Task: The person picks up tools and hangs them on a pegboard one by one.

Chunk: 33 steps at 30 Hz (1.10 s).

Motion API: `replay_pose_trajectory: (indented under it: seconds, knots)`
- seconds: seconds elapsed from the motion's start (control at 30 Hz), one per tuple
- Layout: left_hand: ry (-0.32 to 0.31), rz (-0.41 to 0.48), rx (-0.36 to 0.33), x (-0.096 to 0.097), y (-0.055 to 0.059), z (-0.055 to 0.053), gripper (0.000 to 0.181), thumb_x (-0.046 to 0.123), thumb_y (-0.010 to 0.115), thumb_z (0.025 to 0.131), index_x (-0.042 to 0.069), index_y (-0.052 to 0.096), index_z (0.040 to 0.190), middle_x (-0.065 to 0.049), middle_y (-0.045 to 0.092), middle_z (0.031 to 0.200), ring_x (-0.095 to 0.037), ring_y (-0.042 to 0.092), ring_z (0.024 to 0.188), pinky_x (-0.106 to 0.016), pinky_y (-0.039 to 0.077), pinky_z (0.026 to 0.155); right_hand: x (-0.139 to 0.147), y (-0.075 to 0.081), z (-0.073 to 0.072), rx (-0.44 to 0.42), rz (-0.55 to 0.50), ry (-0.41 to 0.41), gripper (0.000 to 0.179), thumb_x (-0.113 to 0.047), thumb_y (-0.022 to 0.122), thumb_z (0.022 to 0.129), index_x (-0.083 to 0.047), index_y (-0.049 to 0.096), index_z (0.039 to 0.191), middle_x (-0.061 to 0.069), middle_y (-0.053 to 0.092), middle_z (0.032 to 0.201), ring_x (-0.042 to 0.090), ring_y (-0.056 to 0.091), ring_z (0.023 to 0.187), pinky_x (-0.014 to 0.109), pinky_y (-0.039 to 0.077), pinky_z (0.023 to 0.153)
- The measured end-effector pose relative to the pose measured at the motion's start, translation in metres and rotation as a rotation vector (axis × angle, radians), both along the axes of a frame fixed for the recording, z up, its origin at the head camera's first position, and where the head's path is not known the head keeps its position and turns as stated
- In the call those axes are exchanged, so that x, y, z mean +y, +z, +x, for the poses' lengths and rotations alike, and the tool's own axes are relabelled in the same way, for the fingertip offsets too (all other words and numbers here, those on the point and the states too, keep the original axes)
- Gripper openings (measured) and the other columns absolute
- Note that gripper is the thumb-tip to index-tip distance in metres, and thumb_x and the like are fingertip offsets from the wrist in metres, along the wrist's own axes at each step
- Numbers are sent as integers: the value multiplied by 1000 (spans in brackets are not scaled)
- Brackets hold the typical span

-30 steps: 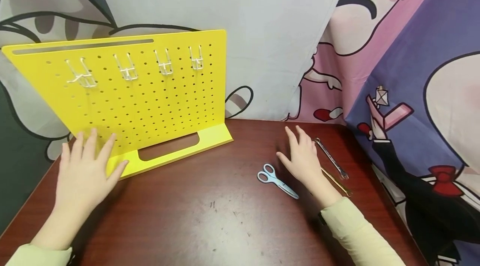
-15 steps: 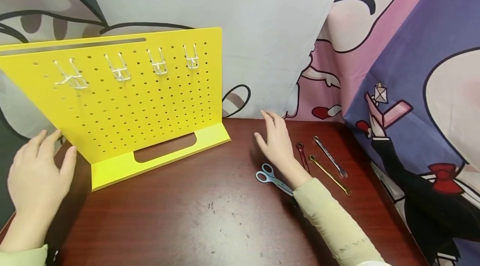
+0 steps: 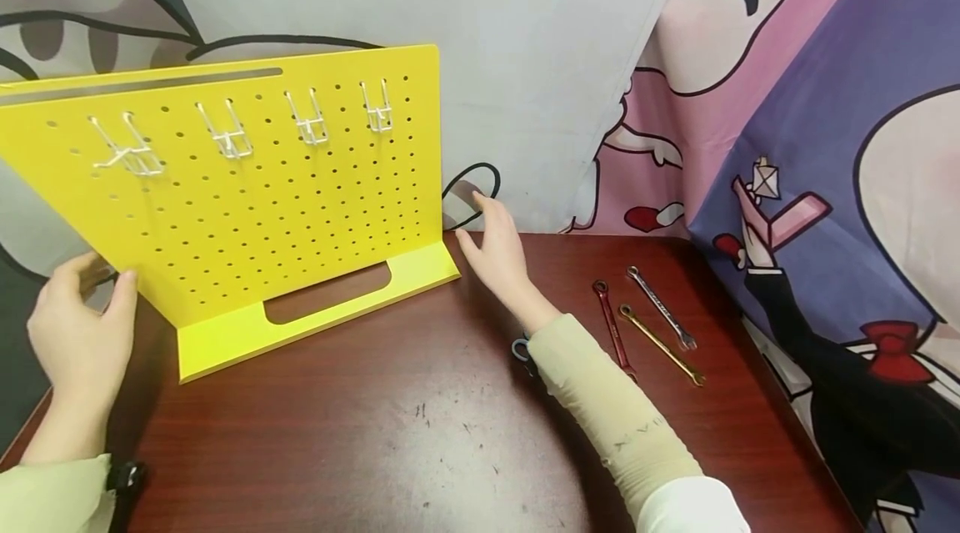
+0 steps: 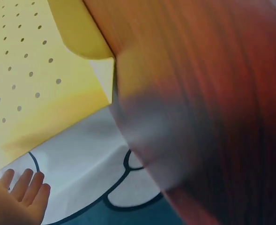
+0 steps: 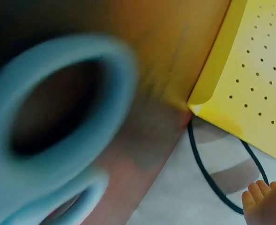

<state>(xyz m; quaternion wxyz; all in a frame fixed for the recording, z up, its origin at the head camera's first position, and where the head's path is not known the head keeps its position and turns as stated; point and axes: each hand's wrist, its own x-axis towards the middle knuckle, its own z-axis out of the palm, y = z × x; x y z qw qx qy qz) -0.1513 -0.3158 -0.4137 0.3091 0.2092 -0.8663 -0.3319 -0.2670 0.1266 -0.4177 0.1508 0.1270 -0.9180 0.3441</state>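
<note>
Yellow perforated board: left hand wide near eight-o'clock edge, right hand wide near three-o'clock; red-brown tabletop toward six.

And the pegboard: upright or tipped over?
Upright: the pegboard stands on its base on the table, its hooks near the top edge.
</note>
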Motion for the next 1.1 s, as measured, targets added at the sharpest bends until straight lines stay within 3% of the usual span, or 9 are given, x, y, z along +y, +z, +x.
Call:
replay_pose_trajectory:
  seconds: [0.1,0.17,0.2,0.37,0.53,0.83,1.1]
  knots:
    - [40,137,24,-2,-2,-6,43,27,63,104,13,64,145,20,69,119,13,60,107,-8,44,106,-13,3,-9,-11,-67,14,61,-20,67,104,-5,44,159,14,55,156,32,51,145,47,44,123]
    - [59,227,44,-4,-3,-9,40,28,65,103,17,67,142,35,57,106,24,48,93,-3,43,96,-21,5,-15,-19,-110,15,59,-20,67,104,-5,46,158,14,57,153,31,54,143,45,46,122]
    - [67,267,51,-4,-3,-10,39,27,66,103,18,68,141,38,52,101,23,49,91,-3,45,93,-24,6,-19,-24,-132,15,59,-20,67,104,-5,46,157,14,58,152,31,55,142,45,47,122]
    - [72,434,106,-7,-4,-14,21,16,69,101,30,74,117,35,56,90,20,54,81,2,43,78,-39,12,-32,-63,-232,14,55,-17,67,104,-5,49,155,14,60,150,28,57,141,38,47,122]
    - [43,515,169,-8,-4,-15,31,6,72,97,37,69,94,30,61,85,16,58,78,3,45,74,-50,16,-42,-80,-303,13,53,-16,68,104,-5,51,153,14,62,146,27,59,138,34,49,121]
    - [40,549,189,-9,-4,-19,36,-1,75,92,35,71,86,29,64,78,14,60,74,2,47,73,-54,12,-47,-81,-350,-34,42,-16,69,104,-6,60,143,13,67,135,26,65,126,35,54,112]
    - [36,550,166,-13,-4,-24,39,0,75,92,37,69,82,30,63,76,14,60,73,2,47,72,-47,10,-48,-55,-418,-100,23,-14,70,103,-3,70,124,15,73,117,29,69,108,38,61,97]
